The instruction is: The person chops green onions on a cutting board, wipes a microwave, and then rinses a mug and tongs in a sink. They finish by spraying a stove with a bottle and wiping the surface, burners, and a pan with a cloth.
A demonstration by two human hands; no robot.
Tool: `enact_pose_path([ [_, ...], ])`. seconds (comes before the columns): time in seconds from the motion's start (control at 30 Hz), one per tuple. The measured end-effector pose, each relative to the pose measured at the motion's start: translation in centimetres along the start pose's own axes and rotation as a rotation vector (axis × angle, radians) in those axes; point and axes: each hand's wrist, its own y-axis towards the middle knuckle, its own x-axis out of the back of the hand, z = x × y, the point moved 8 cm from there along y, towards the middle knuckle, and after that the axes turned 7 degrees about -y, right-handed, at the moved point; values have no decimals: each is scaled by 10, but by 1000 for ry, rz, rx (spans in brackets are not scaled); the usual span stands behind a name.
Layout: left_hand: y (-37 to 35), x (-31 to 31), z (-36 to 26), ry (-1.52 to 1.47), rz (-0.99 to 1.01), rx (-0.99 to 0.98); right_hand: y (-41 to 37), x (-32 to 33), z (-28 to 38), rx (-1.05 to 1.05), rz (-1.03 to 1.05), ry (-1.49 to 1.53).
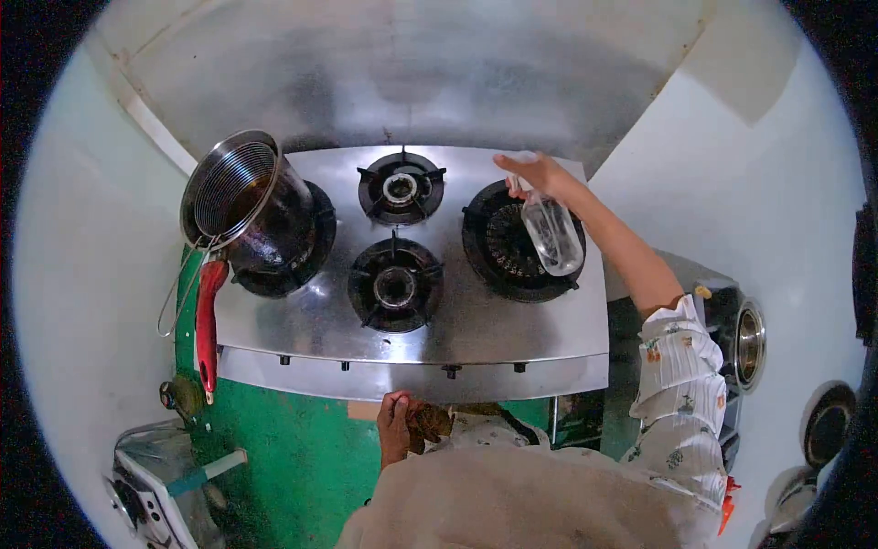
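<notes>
R hand [538,174] grips clear plastic spray bottle [554,240] over round black R-side burner [501,242] on silver steel stove [512,334].
Spraying step, prob.; next squeeze calls for steady aim. L hand [395,426], fingers curled by stove's front edge: view's poor, can't tell its grip.

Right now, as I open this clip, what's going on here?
A person is at a stove. Their right hand grips a clear bottle above the right burner. Their left hand is low by the stove's front edge, next to a brown item too unclear to name. On the left burner stands a dark pot, with a red-handled strainer at its mouth.
</notes>
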Motion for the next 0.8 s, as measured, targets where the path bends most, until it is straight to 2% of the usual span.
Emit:
enact_pose_path([
  [0.1, 5, 9, 5, 105, -7, 9, -12, -12, 11, 115, -39, -76],
  [0.33, 12, 19, 10, 17, -39, 66, -25, -47, -4, 53, 58, -73],
  [0.4, 12, 12, -19, 335, 31, -157, -31, -60, -7, 101, 50, -71],
  [0.43, 13, 17, -11, 335, 29, -156, -38, -65, -2, 149, 38, -71],
  [0.47, 18, 29, 9, 246, -1, -65, -48, -74, -8, 65, 161, -37],
  [0.5, 19, 32, 15, 156, -32, 26, -51, -79, -11, 65, 164, -37],
  [0.53, 18, 33, 14, 156, -36, 26, -54, -86, -13, 96, 186, -61],
  [0.57, 15, 36, 20, 95, -48, 136, -54, -91, -11, 129, 211, -84],
  [0.6, 12, 37, 25, 31, -61, 240, -58, -94, -7, 72, 243, -116],
  [0.7, 17, 47, 43, -5, -48, 222, -53, -90, 29, 178, 200, 35],
  [0.73, 19, 53, 50, -10, -51, 215, -47, -90, 48, 353, 169, -37],
  [0.8, 23, 57, 52, 68, -8, 114, -22, -94, 73, 324, 141, -27],
])
